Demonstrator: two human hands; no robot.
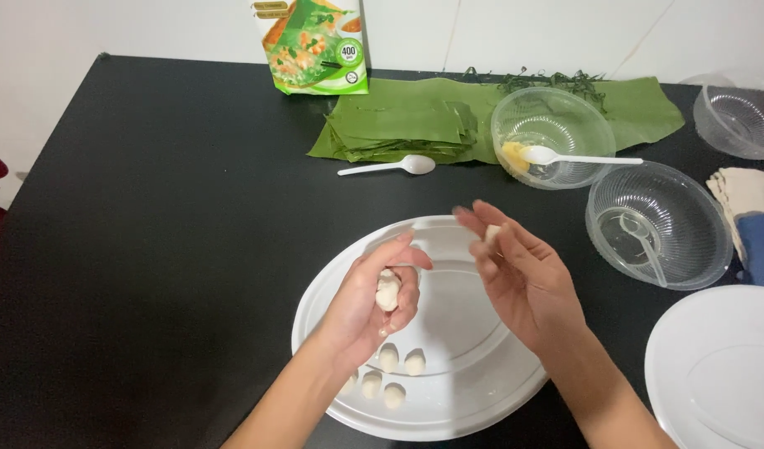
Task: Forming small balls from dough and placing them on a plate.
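My left hand (373, 303) is curled around a lump of white dough (388, 291) above a round white tray (315, 324). My right hand (523, 274) hovers just to the right, fingers pinching a small piece of dough (492, 234) near the fingertips. Several small dough balls (392, 372) lie on the tray's near part, just below my left wrist.
Folded banana leaves (398, 125) lie at the back with a white plastic spoon (390, 167) in front. A clear bowl (523, 108) holds yellow filling and a spoon; two more clear bowls (660, 224) sit right. A white plate (719, 366), cloths (752, 220), and a green packet (315, 46) stand around.
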